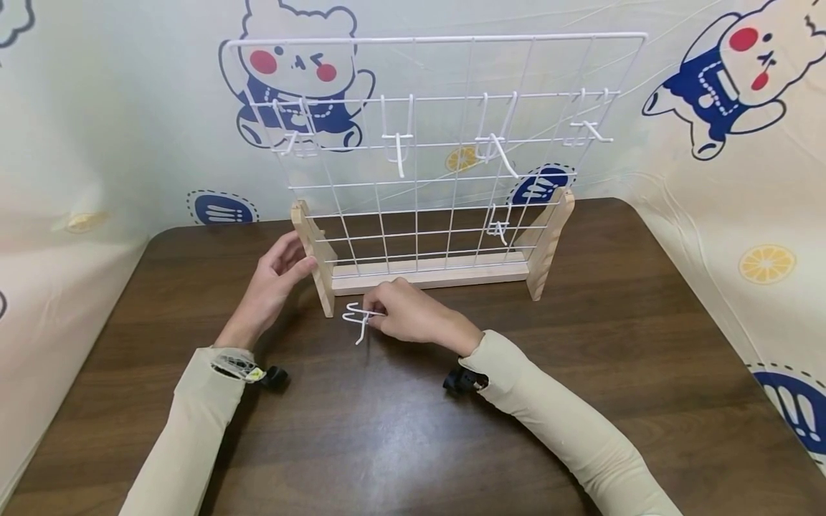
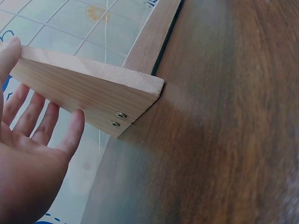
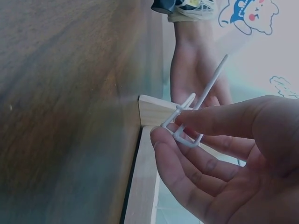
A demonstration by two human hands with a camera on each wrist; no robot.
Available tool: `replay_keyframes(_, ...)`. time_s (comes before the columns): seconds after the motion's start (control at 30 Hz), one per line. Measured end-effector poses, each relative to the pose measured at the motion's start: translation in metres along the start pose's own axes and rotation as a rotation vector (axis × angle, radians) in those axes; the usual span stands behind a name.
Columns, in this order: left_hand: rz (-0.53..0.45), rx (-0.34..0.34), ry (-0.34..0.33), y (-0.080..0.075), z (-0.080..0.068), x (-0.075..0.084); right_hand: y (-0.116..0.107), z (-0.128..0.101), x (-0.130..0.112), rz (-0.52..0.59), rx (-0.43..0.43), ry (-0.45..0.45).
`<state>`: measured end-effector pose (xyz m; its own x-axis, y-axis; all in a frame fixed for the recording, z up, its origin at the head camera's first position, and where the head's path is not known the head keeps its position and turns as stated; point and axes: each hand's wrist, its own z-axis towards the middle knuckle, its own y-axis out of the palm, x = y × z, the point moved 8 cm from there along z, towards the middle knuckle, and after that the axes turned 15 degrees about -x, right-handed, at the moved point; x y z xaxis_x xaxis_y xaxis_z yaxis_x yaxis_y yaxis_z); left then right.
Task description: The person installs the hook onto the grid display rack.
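A white wire hook [image 1: 363, 327] with two bent prongs and one longer arm is pinched between the thumb and fingers of my right hand [image 1: 416, 312]. It is held low over the table, in front of the rack's left end. My left hand [image 1: 267, 283] holds the left wooden side support [image 1: 318, 261], thumb at its front edge and fingers reaching to the back edge. Two screw heads [image 2: 121, 115] show on that support's outer face in the left wrist view. The white wire grid [image 1: 435, 39] stands upright between the wooden supports, leaning back.
Several white hooks hang along the grid's upper part, one of them [image 1: 398, 136] left of centre. A single hook [image 1: 498, 228] hangs lower right. A wooden crossbar [image 1: 432, 276] joins the supports. The brown table [image 1: 387, 430] meets a patterned cloth backdrop [image 1: 161, 143].
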<state>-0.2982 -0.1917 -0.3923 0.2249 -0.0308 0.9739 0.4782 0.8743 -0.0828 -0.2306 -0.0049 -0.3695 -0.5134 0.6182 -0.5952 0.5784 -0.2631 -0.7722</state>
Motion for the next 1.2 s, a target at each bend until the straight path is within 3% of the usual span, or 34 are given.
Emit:
replay_keyframes(0.27,-0.018,0.003,0.012,0.0,-0.001,0.0,-0.01,-0.001,0.001,0.053,0.042,-0.051)
replay_keyframes(0.77,-0.014,-0.001,0.005,0.001,0.0,-0.001,-0.031,-0.007,0.01,0.284,0.206,-0.144)
replay_keyframes(1.2,-0.019,-0.002,0.0,0.0,0.0,-0.001,-0.046,-0.011,0.007,0.576,0.371,-0.303)
